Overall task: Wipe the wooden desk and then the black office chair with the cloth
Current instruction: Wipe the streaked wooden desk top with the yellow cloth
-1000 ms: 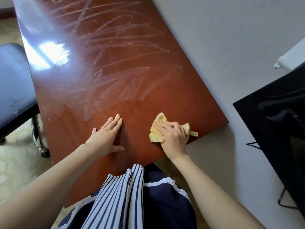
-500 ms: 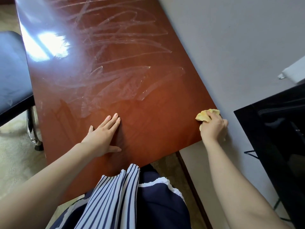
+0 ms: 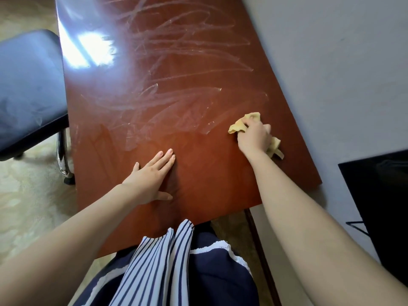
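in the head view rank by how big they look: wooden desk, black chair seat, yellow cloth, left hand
1. wooden desk, by far the largest.
2. black chair seat, though the frame edge cuts it off.
3. left hand, flat on the desk.
4. yellow cloth, smallest as seen; the right hand covers part of it, so its real size is unsure.

This looked like a small office or study room. A long, glossy reddish-brown wooden desk point(image 3: 198, 96) ran along a plain pale wall point(image 3: 331, 62) on the right, and a black padded office chair point(image 3: 26, 89) on a chrome frame stood at the left. Cream patterned carpet point(image 3: 26, 195) covered the floor, and a dark glossy black panel point(image 3: 379, 195) sat near right.
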The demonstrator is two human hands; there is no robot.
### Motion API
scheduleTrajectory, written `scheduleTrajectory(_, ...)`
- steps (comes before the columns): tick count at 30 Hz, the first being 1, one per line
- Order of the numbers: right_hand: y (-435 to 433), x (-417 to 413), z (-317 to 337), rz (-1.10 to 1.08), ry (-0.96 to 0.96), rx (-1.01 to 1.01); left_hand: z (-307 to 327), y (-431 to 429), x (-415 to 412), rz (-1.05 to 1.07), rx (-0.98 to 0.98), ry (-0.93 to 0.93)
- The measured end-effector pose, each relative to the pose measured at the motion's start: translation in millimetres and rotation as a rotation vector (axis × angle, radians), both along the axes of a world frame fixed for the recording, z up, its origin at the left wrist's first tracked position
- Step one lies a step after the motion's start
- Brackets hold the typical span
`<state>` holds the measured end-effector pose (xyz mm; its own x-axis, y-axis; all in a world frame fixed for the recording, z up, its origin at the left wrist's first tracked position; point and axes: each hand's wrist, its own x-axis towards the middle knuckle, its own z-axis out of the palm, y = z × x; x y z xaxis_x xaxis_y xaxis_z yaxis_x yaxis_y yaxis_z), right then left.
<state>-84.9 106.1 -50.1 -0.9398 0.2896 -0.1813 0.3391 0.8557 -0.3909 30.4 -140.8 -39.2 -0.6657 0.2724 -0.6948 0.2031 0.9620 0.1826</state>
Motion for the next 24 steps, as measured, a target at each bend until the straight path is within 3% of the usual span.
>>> scheduleTrajectory(11, -52, 101, -15, 0.507, 0.022, 0.145, -2, -1, 1, -0.001, 0.005, -0.009)
scheduleTrajectory(16, -27, 143, -10, 0.542, 0.114, 0.103, -6, -2, 2, 0.006, 0.014, 0.005)
scheduleTrajectory(20, -2, 158, -13, 0.608, 0.253, 0.189, -7, -3, 1, -0.002, 0.019, 0.004)
scheduleTrajectory(24, 32, 149, -14, 0.476, 0.378, 0.245, -8, -4, 2, 0.001, 0.024, 0.005)
